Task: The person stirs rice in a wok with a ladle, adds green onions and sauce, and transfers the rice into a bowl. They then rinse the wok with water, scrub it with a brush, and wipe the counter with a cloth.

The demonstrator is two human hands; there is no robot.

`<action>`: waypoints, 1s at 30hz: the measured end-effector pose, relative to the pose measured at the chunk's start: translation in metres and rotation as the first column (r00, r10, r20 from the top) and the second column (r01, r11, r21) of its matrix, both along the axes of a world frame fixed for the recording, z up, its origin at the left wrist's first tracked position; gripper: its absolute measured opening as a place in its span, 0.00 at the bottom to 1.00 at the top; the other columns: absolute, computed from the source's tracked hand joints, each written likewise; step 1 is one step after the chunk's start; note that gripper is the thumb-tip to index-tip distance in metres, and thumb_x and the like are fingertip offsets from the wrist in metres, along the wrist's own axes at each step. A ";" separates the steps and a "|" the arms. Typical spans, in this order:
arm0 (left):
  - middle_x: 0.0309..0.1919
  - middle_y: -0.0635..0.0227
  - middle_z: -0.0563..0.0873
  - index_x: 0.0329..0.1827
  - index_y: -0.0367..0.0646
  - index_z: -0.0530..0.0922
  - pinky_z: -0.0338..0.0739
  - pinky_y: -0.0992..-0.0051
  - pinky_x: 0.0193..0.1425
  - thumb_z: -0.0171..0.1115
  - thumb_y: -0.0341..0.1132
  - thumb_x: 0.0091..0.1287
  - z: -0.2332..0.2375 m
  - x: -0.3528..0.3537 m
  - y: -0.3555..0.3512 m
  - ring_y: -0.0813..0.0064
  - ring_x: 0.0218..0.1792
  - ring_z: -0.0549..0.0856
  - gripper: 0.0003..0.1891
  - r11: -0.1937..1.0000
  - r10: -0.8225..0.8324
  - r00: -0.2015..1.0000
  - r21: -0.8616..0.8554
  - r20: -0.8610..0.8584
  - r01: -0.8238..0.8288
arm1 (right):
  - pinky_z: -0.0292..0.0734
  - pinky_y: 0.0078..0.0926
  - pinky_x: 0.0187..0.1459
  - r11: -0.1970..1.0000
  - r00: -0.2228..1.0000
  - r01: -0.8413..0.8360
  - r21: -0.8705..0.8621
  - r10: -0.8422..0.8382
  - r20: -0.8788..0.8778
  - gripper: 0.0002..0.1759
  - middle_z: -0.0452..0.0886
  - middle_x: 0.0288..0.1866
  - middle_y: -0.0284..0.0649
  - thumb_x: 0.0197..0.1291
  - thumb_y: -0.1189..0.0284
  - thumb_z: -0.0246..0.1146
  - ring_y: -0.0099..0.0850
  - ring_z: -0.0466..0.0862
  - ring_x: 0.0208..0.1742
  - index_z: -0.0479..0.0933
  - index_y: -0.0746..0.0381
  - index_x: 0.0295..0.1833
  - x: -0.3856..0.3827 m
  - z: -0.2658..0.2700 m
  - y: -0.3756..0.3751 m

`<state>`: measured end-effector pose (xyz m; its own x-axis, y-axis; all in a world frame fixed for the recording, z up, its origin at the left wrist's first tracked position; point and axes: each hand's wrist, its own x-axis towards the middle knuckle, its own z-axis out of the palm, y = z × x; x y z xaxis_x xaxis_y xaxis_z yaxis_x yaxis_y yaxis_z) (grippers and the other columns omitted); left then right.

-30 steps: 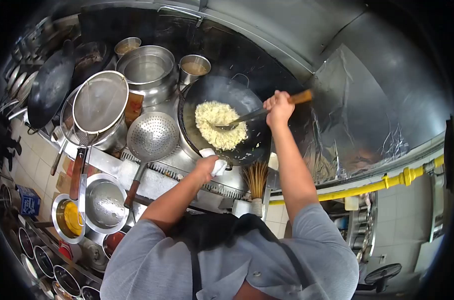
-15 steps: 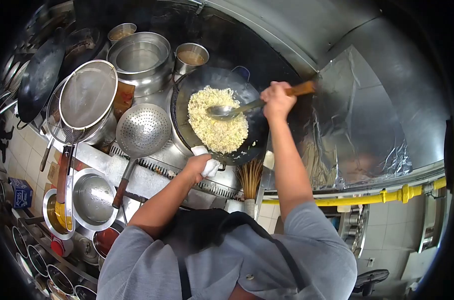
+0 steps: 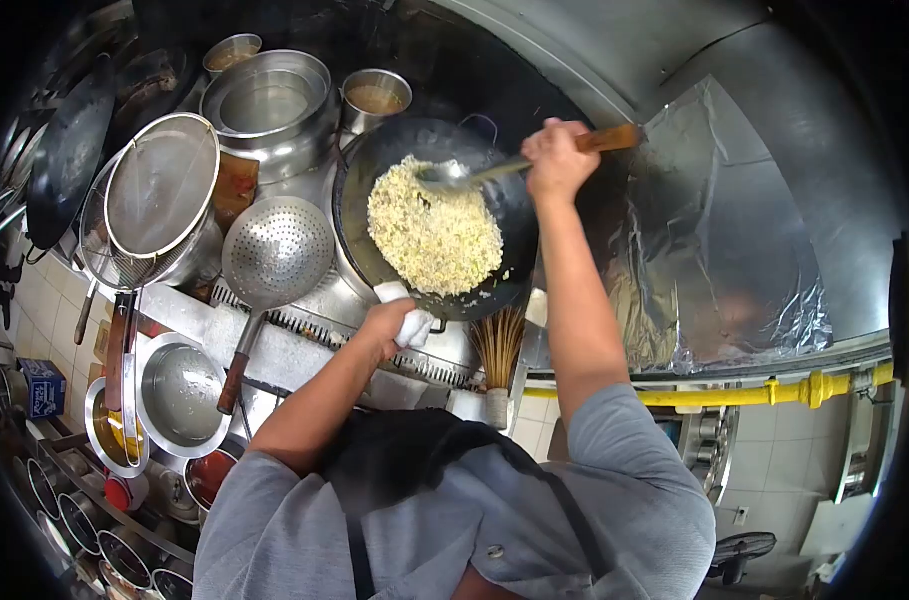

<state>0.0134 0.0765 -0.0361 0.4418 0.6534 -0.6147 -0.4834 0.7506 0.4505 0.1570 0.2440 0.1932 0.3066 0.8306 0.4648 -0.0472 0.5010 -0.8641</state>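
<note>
Yellowish fried rice (image 3: 437,232) lies in a dark wok (image 3: 360,245) on the stove. My right hand (image 3: 560,160) is wrapped round the handle of a ladle (image 3: 495,172), near its wooden end. The ladle's bowl is at the far edge of the rice, slightly blurred. At the wok's near rim, my left hand (image 3: 387,325) grips a folded white cloth (image 3: 413,322). Whether the wok's edge is pinched inside the cloth is hidden.
Left of the wok lie a perforated skimmer (image 3: 278,250) and a round mesh strainer (image 3: 165,183). Behind stand a large metal pot (image 3: 275,90) and a smaller one (image 3: 377,95). A bamboo brush (image 3: 497,360) stands at the near right. Foil (image 3: 725,240) covers the right side.
The ladle has moved to the far side of the rice, with my right hand slightly farther away. The rice has spread toward the near right. My left hand keeps its grip on the cloth.
</note>
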 end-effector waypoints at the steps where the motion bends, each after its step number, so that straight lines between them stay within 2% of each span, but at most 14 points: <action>1: 0.29 0.66 0.84 0.39 0.43 0.77 0.79 0.65 0.26 0.51 0.37 0.66 -0.001 -0.001 0.000 0.70 0.26 0.83 0.09 0.999 -0.033 0.999 -0.037 0.038 0.035 | 0.61 0.27 0.14 0.998 0.998 0.049 0.032 -0.048 -0.030 0.13 0.61 0.12 0.34 0.54 0.80 0.58 0.25 0.62 0.09 0.64 0.60 0.21 0.001 -0.014 -0.003; 3: 0.28 0.68 0.84 0.40 0.44 0.77 0.78 0.66 0.26 0.51 0.38 0.66 0.010 -0.004 -0.002 0.70 0.25 0.83 0.10 0.999 -0.037 0.999 0.013 0.013 0.037 | 0.58 0.26 0.14 0.975 0.995 -0.104 -0.197 0.099 -0.033 0.13 0.60 0.11 0.32 0.54 0.80 0.59 0.24 0.60 0.09 0.64 0.60 0.22 0.012 0.005 -0.003; 5: 0.28 0.68 0.84 0.40 0.44 0.77 0.78 0.66 0.26 0.51 0.38 0.66 0.015 -0.005 -0.005 0.70 0.25 0.83 0.09 0.999 -0.040 0.999 -0.011 -0.003 0.040 | 0.55 0.23 0.13 0.966 0.993 -0.105 -0.234 0.113 0.023 0.13 0.59 0.11 0.30 0.55 0.79 0.59 0.22 0.59 0.08 0.64 0.58 0.23 0.013 0.039 -0.030; 9: 0.29 0.69 0.84 0.40 0.48 0.77 0.79 0.62 0.30 0.51 0.40 0.66 0.004 -0.004 0.001 0.70 0.26 0.82 0.09 0.996 -0.086 0.996 -0.002 0.031 0.086 | 0.56 0.21 0.13 0.995 0.996 -0.077 -0.067 0.074 -0.051 0.13 0.62 0.13 0.30 0.54 0.80 0.60 0.20 0.62 0.10 0.65 0.59 0.22 0.034 -0.004 -0.039; 11: 0.33 0.68 0.84 0.45 0.50 0.76 0.79 0.50 0.40 0.54 0.47 0.65 0.034 -0.014 0.001 0.67 0.33 0.82 0.13 0.967 -0.186 0.982 -0.186 -0.032 0.177 | 0.59 0.26 0.14 0.992 0.986 -0.125 -0.026 0.121 -0.116 0.12 0.62 0.12 0.33 0.53 0.82 0.58 0.24 0.62 0.10 0.64 0.61 0.22 0.034 -0.006 -0.016; 13: 0.33 0.66 0.83 0.46 0.47 0.75 0.80 0.53 0.39 0.54 0.45 0.65 0.058 -0.020 0.003 0.65 0.31 0.82 0.14 0.941 -0.262 0.965 -0.223 0.000 0.255 | 0.61 0.28 0.14 0.994 0.978 -0.100 0.049 0.107 -0.179 0.12 0.62 0.12 0.33 0.53 0.83 0.57 0.26 0.62 0.10 0.64 0.61 0.22 0.030 0.002 -0.018; 16: 0.31 0.65 0.83 0.44 0.44 0.75 0.81 0.57 0.35 0.53 0.41 0.67 -0.021 0.008 0.020 0.64 0.29 0.83 0.11 0.980 -0.169 0.981 -0.086 0.100 0.177 | 0.62 0.30 0.16 0.992 0.963 0.125 -0.015 -0.125 -0.239 0.11 0.58 0.11 0.32 0.54 0.81 0.56 0.26 0.59 0.10 0.64 0.59 0.24 0.021 -0.029 -0.046; 17: 0.30 0.63 0.83 0.44 0.41 0.75 0.81 0.61 0.30 0.50 0.37 0.69 -0.062 0.017 0.024 0.64 0.26 0.83 0.10 0.986 -0.164 0.982 0.027 0.098 0.162 | 0.63 0.29 0.16 0.999 0.950 0.034 -0.036 -0.043 -0.311 0.10 0.57 0.12 0.32 0.55 0.79 0.56 0.26 0.60 0.11 0.64 0.59 0.25 0.025 -0.034 -0.052; 21: 0.30 0.66 0.83 0.44 0.44 0.76 0.79 0.64 0.26 0.48 0.35 0.70 0.079 0.009 -0.057 0.68 0.26 0.83 0.09 0.971 -0.022 0.995 -0.241 -0.093 -0.001 | 0.60 0.27 0.16 0.972 0.981 -0.146 -0.184 0.118 -0.155 0.13 0.58 0.12 0.29 0.58 0.77 0.55 0.23 0.59 0.10 0.62 0.58 0.23 0.038 0.069 -0.087; 22: 0.31 0.67 0.84 0.44 0.46 0.76 0.79 0.65 0.27 0.48 0.36 0.70 0.078 0.001 -0.074 0.68 0.29 0.84 0.09 0.992 -0.062 0.998 -0.111 0.026 0.065 | 0.59 0.25 0.15 0.977 0.984 -0.139 -0.163 0.117 -0.134 0.12 0.58 0.12 0.29 0.58 0.77 0.56 0.23 0.59 0.10 0.63 0.58 0.23 0.038 0.082 -0.101; 25: 0.31 0.68 0.84 0.43 0.48 0.76 0.79 0.62 0.34 0.46 0.38 0.71 0.107 -0.002 -0.059 0.67 0.32 0.83 0.10 0.965 -0.227 0.971 -0.151 -0.077 0.214 | 0.61 0.26 0.15 0.988 0.991 0.020 -0.151 -0.040 -0.130 0.11 0.59 0.12 0.30 0.57 0.78 0.56 0.24 0.61 0.10 0.65 0.59 0.23 0.025 0.049 -0.125; 27: 0.33 0.67 0.84 0.46 0.47 0.75 0.79 0.60 0.34 0.46 0.39 0.70 0.027 0.010 -0.039 0.66 0.30 0.83 0.11 0.986 -0.163 0.986 0.033 -0.027 0.164 | 0.67 0.27 0.17 0.994 0.965 -0.011 -0.110 -0.018 -0.261 0.10 0.64 0.13 0.32 0.54 0.81 0.58 0.25 0.66 0.12 0.66 0.61 0.24 0.036 -0.005 -0.107; 29: 0.35 0.64 0.84 0.50 0.46 0.74 0.80 0.60 0.36 0.48 0.39 0.69 0.053 0.011 -0.076 0.64 0.30 0.84 0.12 0.997 -0.064 0.932 -0.052 -0.356 0.049 | 0.67 0.27 0.18 0.999 0.968 0.043 -0.022 -0.047 -0.247 0.11 0.64 0.13 0.33 0.53 0.81 0.58 0.26 0.66 0.12 0.65 0.60 0.22 0.050 -0.009 -0.096; 30: 0.38 0.64 0.84 0.51 0.39 0.74 0.81 0.63 0.39 0.53 0.37 0.67 0.039 0.003 -0.099 0.68 0.37 0.85 0.14 0.997 -0.048 0.956 -0.071 -0.289 0.028 | 0.65 0.25 0.18 0.999 0.971 0.036 0.013 -0.032 -0.235 0.13 0.63 0.13 0.32 0.54 0.81 0.57 0.25 0.63 0.11 0.65 0.59 0.21 0.058 0.013 -0.100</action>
<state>0.0164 -0.0221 0.0028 0.2618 0.5934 -0.7612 -0.3095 0.7986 0.5161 0.2148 0.1443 0.2062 0.4365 0.8105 0.3905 -0.2307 0.5204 -0.8222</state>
